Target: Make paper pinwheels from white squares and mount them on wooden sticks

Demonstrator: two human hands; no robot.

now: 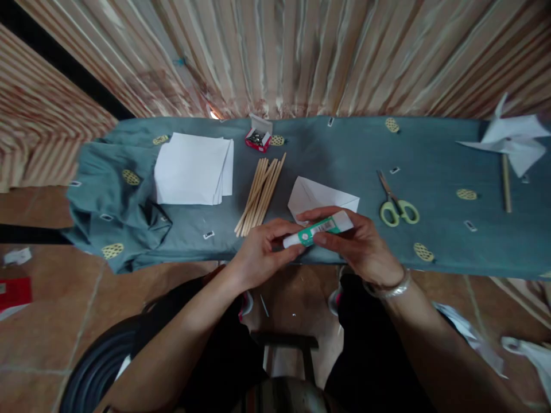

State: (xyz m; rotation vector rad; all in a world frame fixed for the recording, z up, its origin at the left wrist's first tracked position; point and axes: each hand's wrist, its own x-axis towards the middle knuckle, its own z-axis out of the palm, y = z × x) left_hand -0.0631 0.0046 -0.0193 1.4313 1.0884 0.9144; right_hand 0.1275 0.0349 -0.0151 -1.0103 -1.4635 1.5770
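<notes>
Both my hands hold a white and green glue stick (pixel 321 228) over the near edge of the table. My right hand (pixel 359 244) is closed round its body. My left hand (pixel 262 252) pinches its white cap end at the left. Just behind the hands lies a folded white paper (pixel 316 195). A bundle of wooden sticks (pixel 260 195) lies to the left of it.
A teal cloth (pixel 430 155) covers the table. On it are a stack of white paper (pixel 191 169), a small red box (pixel 258 137), green-handled scissors (pixel 396 203) and a white paper pinwheel on a stick (pixel 514 143) at the far right. Striped curtains hang behind.
</notes>
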